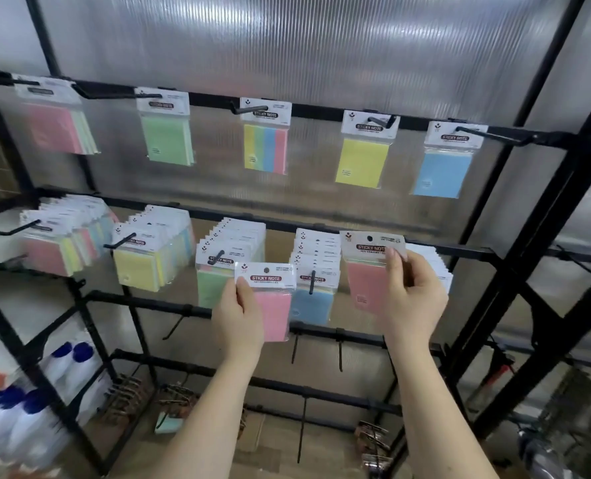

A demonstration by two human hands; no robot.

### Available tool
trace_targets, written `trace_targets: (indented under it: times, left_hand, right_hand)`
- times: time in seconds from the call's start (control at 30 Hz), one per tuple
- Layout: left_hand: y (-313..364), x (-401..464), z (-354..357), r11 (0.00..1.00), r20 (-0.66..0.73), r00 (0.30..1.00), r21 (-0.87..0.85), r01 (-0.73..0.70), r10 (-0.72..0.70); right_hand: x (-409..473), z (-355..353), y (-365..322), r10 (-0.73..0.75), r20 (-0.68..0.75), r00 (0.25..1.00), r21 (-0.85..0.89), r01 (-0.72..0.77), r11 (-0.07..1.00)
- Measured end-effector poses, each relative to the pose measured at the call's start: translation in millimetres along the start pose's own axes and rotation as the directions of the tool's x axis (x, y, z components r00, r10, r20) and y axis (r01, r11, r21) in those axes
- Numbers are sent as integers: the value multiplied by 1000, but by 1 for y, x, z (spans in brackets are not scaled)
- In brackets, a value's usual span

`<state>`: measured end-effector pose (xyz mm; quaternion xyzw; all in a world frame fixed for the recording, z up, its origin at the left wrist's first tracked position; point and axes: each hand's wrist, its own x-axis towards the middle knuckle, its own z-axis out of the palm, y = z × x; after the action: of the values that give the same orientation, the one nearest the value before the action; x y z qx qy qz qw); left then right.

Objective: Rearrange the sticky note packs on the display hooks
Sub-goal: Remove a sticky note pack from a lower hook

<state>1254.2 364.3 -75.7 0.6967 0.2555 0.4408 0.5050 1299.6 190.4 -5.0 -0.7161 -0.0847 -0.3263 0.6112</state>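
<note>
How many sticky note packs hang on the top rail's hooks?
5, left to right: a blurred pink pack, green pack, striped multicolour pack, yellow pack and blue pack. More may hide behind the front ones, especially the pink.

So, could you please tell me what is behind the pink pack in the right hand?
White header cards of hung packs fan out behind the pink pack held by the right hand; their colours are covered.

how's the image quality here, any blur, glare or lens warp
Head view: wide-angle warp bows the black rack bars and leans the uprights outward; the top-left pink pack and the bottles at the lower left are smeared soft; the ribbed back panel shows bright diffuse glare; the centre is sharper, and the label reads clearly on the pack in the left hand.
</note>
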Motion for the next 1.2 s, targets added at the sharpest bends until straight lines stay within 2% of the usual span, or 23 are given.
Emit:
trace_targets:
  times: [0.1, 0.23, 0.5, 0.7, 0.87, 1.03, 1.2]
  left_hand:
    - [-2, 12, -17, 998, -112, 992, -2, 63, -62]
    - [-8, 31, -47, 993, -234, 965, 7, 120, -115]
    - [-28, 93, -127, 994, -297, 949, -31, 105, -109]
    - [-41, 158, -207, 998, -219, 974, -5, 58, -57]
    - [-39, 204, -264, 998, -145, 988, 19, -52, 54]
    - [-36, 231, -291, 992, -81, 989, -15, -128, 127]
    - [-37, 256, -296, 988, -102, 985, -48, -144, 138]
  right_hand:
    - [-2, 15, -4, 11, 73, 997, 6, -11, 1000]
    - [-15, 37, -15, -5, 77, 997, 58, 1, 998]
    - [-57, 108, -43, 20, 85, 996, 104, -29, 994]
    - [-114, 179, -81, 99, -6, 995, 111, -97, 989]
    - [-159, 225, -113, 127, -23, 992, 103, -124, 987]
    - [-182, 252, -130, 129, -15, 992, 65, -128, 990]
    - [-175, 271, -136, 110, -23, 994, 41, -109, 993]
